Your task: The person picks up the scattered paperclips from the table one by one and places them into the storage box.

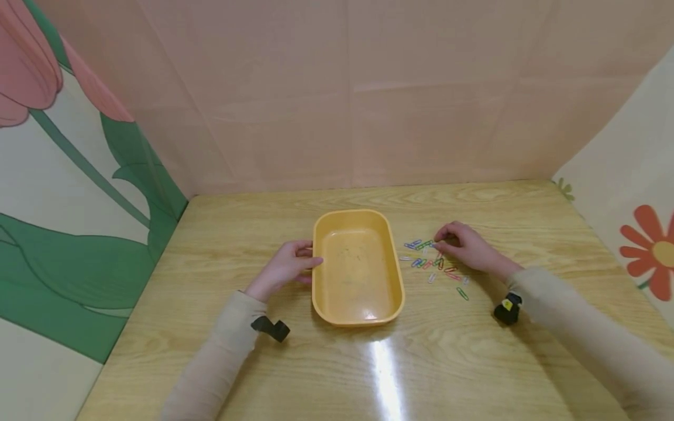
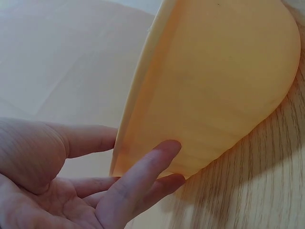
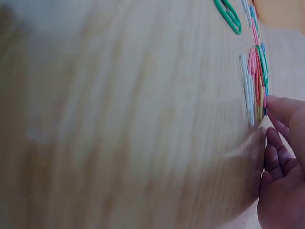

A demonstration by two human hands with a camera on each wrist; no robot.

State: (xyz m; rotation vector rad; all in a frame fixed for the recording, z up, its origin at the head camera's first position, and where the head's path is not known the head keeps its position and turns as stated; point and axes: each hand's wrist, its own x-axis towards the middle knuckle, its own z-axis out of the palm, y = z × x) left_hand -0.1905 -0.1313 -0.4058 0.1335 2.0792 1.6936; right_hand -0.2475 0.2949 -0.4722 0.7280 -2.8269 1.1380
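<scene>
A yellow plastic tray (image 1: 358, 323) with rounded corners lies on the table. My left hand (image 1: 288, 263) holds its left side, thumb at the rim and fingers against the outer wall. In the left wrist view the tray's wall (image 2: 224, 81) rises beside the spread fingers (image 2: 143, 183). Right of the tray, several coloured paper clips (image 1: 440, 264) are scattered: blue, green, red, pink and white. At their far edge, my right hand (image 1: 467, 245) pinches a blue paper clip (image 1: 433, 245) between thumb and forefinger. The other fingers (image 3: 276, 152) curl close to the tabletop in the right wrist view.
A green paper clip (image 1: 462, 293) lies apart, nearer to me. The wooden table (image 1: 447, 362) ends at a pink cloth backdrop (image 1: 347, 117). Flower-printed panels (image 1: 605, 164) stand at both sides. Black straps (image 1: 508, 310) are on both wrists.
</scene>
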